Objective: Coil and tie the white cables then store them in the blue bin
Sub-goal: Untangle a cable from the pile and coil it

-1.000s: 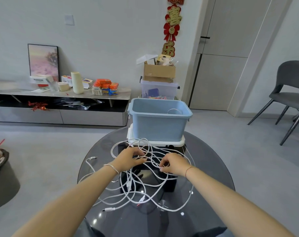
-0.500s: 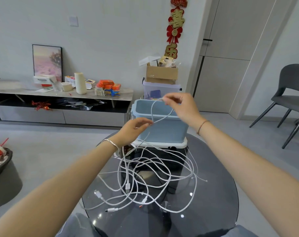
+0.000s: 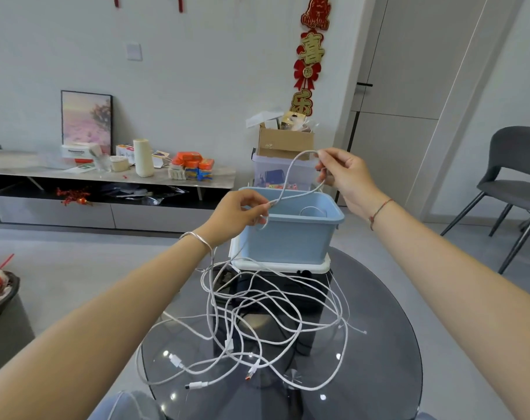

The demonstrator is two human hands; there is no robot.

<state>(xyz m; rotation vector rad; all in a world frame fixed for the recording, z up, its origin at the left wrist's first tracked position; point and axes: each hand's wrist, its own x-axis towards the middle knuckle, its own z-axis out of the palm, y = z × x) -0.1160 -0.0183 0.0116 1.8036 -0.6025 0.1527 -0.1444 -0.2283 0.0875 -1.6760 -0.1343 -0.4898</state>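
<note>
**Thin white cables with plug ends** (image 3: 229, 344): a loose tangle on the round dark glass table (image 3: 379, 374), just in front of the bin. The strands cross one another. Nothing in this heap is coiled or tied.

**Raised loop** (image 3: 288, 178): one strand drawn up out of the tangle and held above the bin's near rim. This is probably to separate it from the others and find its run before winding.

**Left hand** (image 3: 236, 212): thumb and fingers are pinched together where the loop's two sides meet, by the bin's near-left corner. It looks like the anchor point where turns would gather. Slack drops from it past the wrist to the heap.

**Right hand** (image 3: 347, 174): higher and further right, with its fingertips closed on the loop near its top. This holds the loop open and clear of the pile.

**Pale blue rectangular plastic bin** (image 3: 288, 241): open-topped, standing on a flat white lid (image 3: 282, 264), which rests on a black box (image 3: 312, 286) at the table's far side. The stack lifts it close to the hands. A pale cable curve (image 3: 312, 209) shows inside; I cannot tell whether it is tied.

**Status**: judged early, with most of the cable unsorted.
</note>
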